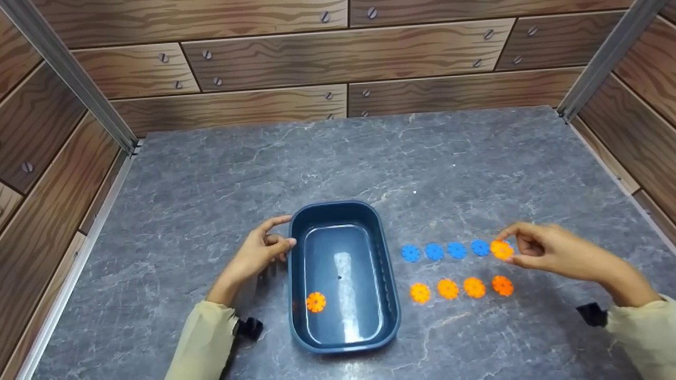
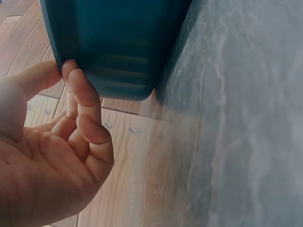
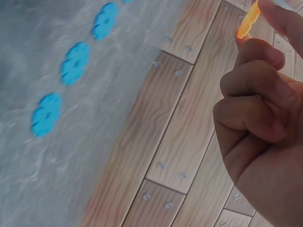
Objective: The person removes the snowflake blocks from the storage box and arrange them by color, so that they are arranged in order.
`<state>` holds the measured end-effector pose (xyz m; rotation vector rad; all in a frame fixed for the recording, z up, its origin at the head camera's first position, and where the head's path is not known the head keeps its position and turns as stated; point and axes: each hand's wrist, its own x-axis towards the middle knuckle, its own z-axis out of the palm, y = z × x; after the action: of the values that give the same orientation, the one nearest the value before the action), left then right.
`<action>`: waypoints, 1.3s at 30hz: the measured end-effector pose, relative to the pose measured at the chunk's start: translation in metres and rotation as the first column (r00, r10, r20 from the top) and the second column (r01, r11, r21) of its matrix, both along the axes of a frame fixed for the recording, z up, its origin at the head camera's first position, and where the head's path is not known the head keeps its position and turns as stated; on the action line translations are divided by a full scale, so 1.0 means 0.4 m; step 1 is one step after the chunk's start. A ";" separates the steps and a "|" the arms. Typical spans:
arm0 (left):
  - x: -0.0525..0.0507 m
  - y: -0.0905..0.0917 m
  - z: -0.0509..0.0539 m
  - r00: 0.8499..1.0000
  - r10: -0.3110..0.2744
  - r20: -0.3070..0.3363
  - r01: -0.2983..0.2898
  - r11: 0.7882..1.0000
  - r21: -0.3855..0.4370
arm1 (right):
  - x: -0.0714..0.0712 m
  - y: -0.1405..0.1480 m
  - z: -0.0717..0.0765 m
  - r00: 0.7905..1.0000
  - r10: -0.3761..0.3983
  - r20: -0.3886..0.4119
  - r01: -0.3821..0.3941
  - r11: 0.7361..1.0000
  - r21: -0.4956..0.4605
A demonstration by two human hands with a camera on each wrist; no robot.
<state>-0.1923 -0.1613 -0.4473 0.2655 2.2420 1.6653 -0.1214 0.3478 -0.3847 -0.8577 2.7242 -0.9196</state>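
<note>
My right hand (image 1: 554,250) pinches an orange notched building disc (image 1: 501,249) between thumb and index finger, at the right end of a row of blue notched discs (image 1: 434,252). In the right wrist view this orange disc (image 3: 248,20) is seen edge-on, and the other fingers are curled in. My left hand (image 1: 256,253) holds the left rim of a dark blue tub (image 1: 390,287) with thumb and index finger. The left wrist view shows these fingertips at the tub's edge (image 2: 53,42). One orange disc (image 1: 316,302) lies inside the tub, towards its front left.
Below the blue row lies a row of several orange discs (image 1: 448,288), right of the tub. All rest on a grey marbled table (image 1: 253,169). Wood-patterned panels (image 1: 343,58) close off the back and both sides, with metal posts (image 1: 79,79) at the corners.
</note>
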 end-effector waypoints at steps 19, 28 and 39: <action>-0.003 -0.004 -0.002 1.000 -0.023 -0.012 0.023 1.000 0.014 | 0.050 0.102 -0.068 0.980 -0.152 0.128 0.147 0.988 0.048; -0.003 -0.001 -0.002 1.000 -0.012 -0.015 0.012 1.000 0.007 | 0.060 0.126 -0.095 0.959 -0.147 0.242 0.147 0.989 0.018; 0.000 0.003 0.003 1.000 0.003 -0.009 -0.003 1.000 0.001 | 0.056 0.129 -0.113 0.920 -0.175 0.350 0.150 0.984 0.098</action>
<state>-0.1924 -0.1601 -0.4462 0.2702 2.2497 1.6703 -0.0990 0.3993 -0.4300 -0.4050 2.5150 -0.9018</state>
